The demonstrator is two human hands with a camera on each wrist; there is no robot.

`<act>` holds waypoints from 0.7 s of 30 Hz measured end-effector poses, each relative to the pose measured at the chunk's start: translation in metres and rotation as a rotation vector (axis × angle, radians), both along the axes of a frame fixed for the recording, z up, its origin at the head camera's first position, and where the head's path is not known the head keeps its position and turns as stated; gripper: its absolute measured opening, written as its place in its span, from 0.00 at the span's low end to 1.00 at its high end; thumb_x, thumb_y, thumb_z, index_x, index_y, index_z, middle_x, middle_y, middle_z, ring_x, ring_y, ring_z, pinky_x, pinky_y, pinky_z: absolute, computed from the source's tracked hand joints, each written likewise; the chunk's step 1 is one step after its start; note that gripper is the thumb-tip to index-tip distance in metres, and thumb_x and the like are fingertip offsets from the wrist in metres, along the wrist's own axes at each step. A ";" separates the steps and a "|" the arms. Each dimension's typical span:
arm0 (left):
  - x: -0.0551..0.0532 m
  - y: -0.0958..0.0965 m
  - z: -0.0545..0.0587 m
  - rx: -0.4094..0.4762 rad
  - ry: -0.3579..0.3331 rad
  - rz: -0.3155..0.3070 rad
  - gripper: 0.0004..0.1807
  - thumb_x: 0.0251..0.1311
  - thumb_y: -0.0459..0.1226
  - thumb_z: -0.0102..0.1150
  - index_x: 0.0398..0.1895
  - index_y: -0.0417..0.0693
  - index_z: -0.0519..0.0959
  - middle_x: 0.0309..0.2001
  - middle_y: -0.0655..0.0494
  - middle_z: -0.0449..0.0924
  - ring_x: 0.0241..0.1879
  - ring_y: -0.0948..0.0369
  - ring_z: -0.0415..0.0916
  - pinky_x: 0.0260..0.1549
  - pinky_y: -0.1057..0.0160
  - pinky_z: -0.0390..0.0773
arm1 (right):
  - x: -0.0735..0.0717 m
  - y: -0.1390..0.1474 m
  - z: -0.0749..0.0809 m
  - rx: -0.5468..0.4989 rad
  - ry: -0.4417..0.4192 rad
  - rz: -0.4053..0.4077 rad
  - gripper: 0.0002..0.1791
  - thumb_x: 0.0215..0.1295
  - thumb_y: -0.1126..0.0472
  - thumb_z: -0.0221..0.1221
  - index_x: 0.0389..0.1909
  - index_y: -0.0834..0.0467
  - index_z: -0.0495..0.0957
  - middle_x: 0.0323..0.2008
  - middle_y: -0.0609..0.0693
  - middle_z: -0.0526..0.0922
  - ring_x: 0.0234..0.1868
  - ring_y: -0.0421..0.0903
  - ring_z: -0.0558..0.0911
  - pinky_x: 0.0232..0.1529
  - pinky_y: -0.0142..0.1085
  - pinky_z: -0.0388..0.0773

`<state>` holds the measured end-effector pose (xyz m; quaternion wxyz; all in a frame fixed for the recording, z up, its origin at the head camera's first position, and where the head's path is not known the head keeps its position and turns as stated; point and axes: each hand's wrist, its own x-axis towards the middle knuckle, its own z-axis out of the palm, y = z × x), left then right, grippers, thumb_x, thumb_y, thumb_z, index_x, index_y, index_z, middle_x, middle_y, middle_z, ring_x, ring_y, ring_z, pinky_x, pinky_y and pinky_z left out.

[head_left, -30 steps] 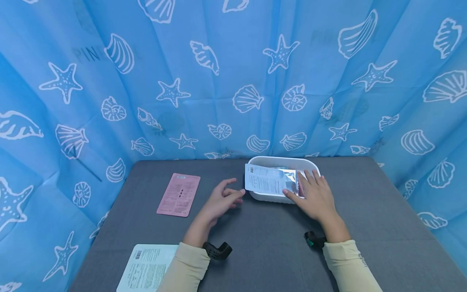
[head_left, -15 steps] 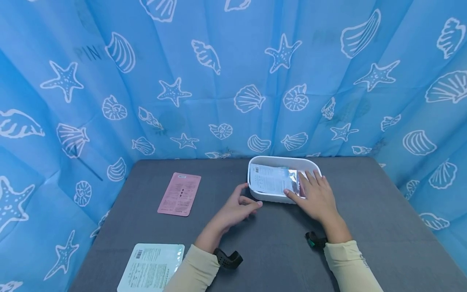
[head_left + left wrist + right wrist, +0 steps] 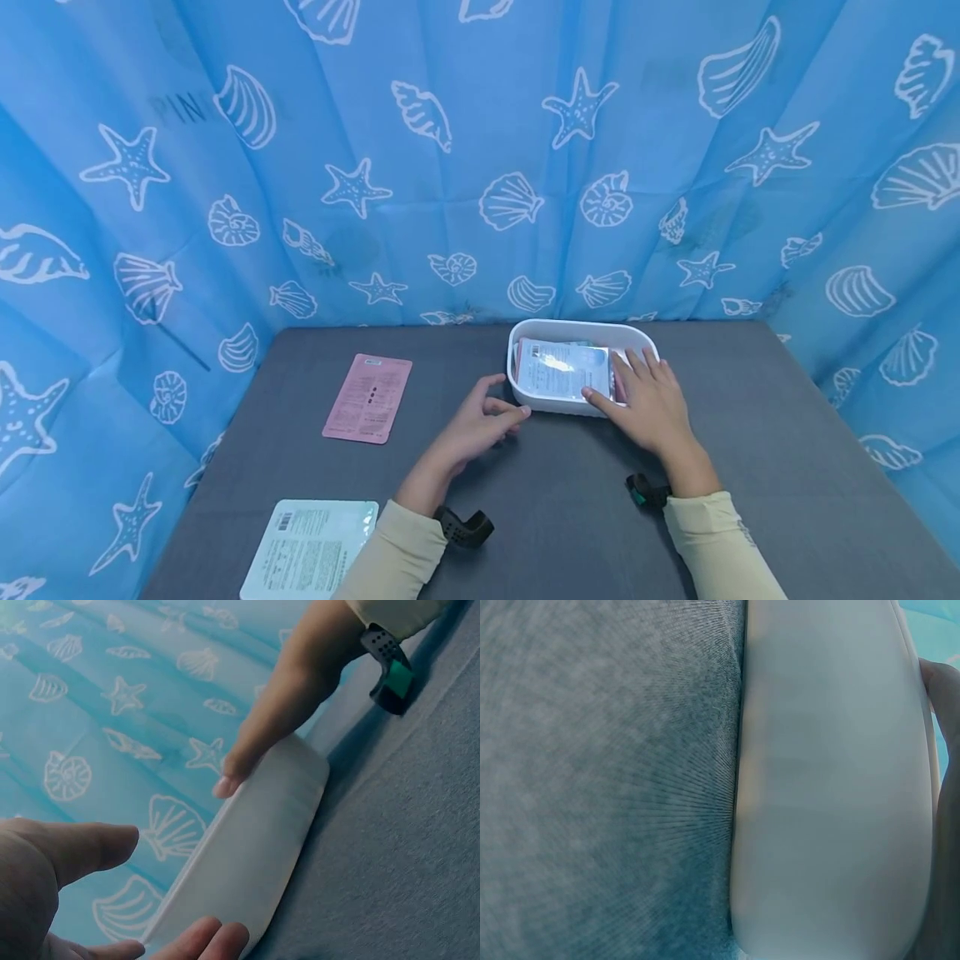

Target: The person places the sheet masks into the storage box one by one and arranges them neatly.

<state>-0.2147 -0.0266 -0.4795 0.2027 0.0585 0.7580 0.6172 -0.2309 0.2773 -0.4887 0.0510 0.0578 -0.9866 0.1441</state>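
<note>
Toward the back of the table stands a white plastic box (image 3: 558, 406) with rounded corners. On top inside it lies a whitish printed packet (image 3: 558, 379), shiny under the light. A bit of a pink packet (image 3: 620, 388) shows beside it, partly hidden. My right hand (image 3: 651, 404) rests over the box's right end, fingers spread and thumb over the near rim. At the left end, my left hand (image 3: 480, 423) holds nothing, its index fingertip right by the wall. The left wrist view shows the box's side (image 3: 262, 832) close to those fingers.
A pink flat packet (image 3: 368, 398) lies left on the grey table (image 3: 555, 517). Closer in, a mint green packet (image 3: 311, 546) lies partly behind my left sleeve. Blue shell-patterned curtain (image 3: 465, 167) hangs right behind the table's back edge.
The whitish packet, which stuck out over the box's left rim, now lies within it. My left hand has moved right toward the box; my right hand has hardly moved.
</note>
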 end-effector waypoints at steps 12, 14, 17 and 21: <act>-0.014 -0.055 0.012 0.101 0.033 0.126 0.39 0.72 0.54 0.65 0.81 0.58 0.61 0.63 0.42 0.83 0.59 0.51 0.86 0.63 0.46 0.81 | 0.001 0.000 0.001 0.004 -0.010 0.014 0.57 0.70 0.22 0.49 0.82 0.63 0.60 0.81 0.70 0.58 0.85 0.70 0.47 0.82 0.67 0.41; -0.018 -0.071 0.017 0.117 0.038 0.180 0.38 0.72 0.54 0.65 0.80 0.58 0.63 0.65 0.41 0.82 0.60 0.50 0.85 0.65 0.46 0.80 | 0.001 0.000 0.002 0.000 -0.005 0.013 0.57 0.70 0.22 0.50 0.82 0.63 0.59 0.81 0.70 0.58 0.85 0.70 0.47 0.82 0.67 0.41; -0.024 -0.098 0.019 0.101 0.043 0.258 0.37 0.72 0.56 0.65 0.78 0.59 0.65 0.67 0.41 0.79 0.63 0.48 0.83 0.67 0.45 0.78 | 0.000 0.001 0.001 -0.002 0.001 0.011 0.57 0.70 0.22 0.50 0.82 0.63 0.60 0.81 0.70 0.58 0.85 0.70 0.47 0.82 0.67 0.40; -0.023 -0.134 0.018 0.058 0.059 0.371 0.36 0.73 0.56 0.63 0.78 0.54 0.66 0.69 0.43 0.77 0.66 0.46 0.81 0.69 0.45 0.77 | 0.000 0.001 0.000 -0.002 0.004 0.013 0.57 0.70 0.22 0.50 0.81 0.63 0.60 0.81 0.70 0.59 0.85 0.70 0.48 0.82 0.67 0.41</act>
